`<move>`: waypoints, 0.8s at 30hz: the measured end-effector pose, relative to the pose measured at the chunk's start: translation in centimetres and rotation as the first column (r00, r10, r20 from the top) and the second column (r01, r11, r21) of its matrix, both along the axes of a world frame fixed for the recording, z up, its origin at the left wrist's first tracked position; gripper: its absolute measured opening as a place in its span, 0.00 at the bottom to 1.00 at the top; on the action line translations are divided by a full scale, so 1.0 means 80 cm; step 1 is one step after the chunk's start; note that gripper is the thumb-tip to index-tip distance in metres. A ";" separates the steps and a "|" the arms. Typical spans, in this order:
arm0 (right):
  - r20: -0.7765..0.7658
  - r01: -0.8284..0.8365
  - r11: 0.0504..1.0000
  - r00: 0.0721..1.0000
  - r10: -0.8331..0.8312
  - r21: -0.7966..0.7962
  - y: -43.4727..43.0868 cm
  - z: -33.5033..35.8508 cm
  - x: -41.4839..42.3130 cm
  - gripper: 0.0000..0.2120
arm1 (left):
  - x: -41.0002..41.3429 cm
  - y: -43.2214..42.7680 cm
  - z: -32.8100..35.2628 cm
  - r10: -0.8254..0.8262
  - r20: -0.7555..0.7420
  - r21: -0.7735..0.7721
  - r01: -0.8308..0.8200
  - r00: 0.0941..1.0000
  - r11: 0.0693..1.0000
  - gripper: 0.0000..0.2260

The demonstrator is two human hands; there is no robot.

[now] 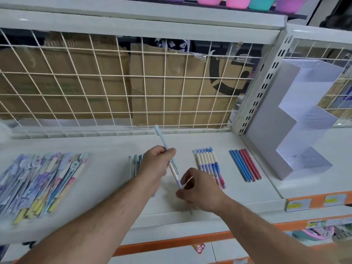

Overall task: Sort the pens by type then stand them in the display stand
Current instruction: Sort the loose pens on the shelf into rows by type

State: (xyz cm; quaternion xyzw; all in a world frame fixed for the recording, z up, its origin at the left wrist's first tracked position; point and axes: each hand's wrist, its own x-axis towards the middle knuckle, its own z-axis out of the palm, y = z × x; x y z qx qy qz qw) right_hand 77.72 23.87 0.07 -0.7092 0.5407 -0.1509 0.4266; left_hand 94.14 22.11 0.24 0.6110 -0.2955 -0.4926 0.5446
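My left hand (158, 164) grips a pale blue and white pen (162, 140) that slants up toward the wire grid. My right hand (200, 189) pinches the lower end of that pen, and a thin tip sticks out below its fingers. A small row of light pens (135, 164) lies partly hidden behind my left hand. To the right lie a row of cream and blue printed pens (209, 166) and a row of slim blue and red pens (244, 164). The white stepped display stand (297, 130) sits at the far right with no pens visible in it.
A loose pile of mixed patterned pens (42, 181) covers the shelf's left part. A white wire grid (123, 82) with cardboard behind it backs the shelf (247, 193). An orange price strip (314, 201) runs along the front edge. Coloured bowls sit on the shelf above.
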 end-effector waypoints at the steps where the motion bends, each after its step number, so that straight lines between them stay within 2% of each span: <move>1: -0.061 -0.010 1.000 0.998 0.008 -0.027 -0.001 -0.002 0.000 0.11 | 0.008 -0.002 0.003 0.060 0.020 -0.015 -0.059 0.998 0.998 0.15; 4: -0.216 0.048 0.992 0.974 -0.072 -0.117 -0.008 -0.007 0.001 0.08 | 0.029 -0.005 0.008 0.146 0.038 -0.041 -0.144 0.989 0.989 0.14; 7: -0.264 0.182 0.963 0.936 -0.232 -0.198 -0.020 -0.006 0.004 0.07 | 0.034 -0.001 0.008 0.067 -0.009 -0.011 -0.067 0.998 0.998 0.12; 9: -0.295 0.220 0.951 0.914 -0.279 -0.219 -0.028 -0.004 0.006 0.04 | 0.029 0.003 0.005 0.009 -0.013 0.024 -0.009 1.000 1.000 0.12; 16: -0.515 0.049 0.925 0.819 -0.253 -0.376 -0.050 -0.012 0.005 0.07 | 0.019 0.007 -0.005 -0.130 0.042 0.105 0.125 0.991 0.987 0.08; 24: -0.569 -0.026 0.907 0.787 -0.240 -0.420 -0.055 -0.021 -0.001 0.04 | 0.010 0.009 -0.012 -0.198 0.108 0.120 0.184 0.974 0.975 0.03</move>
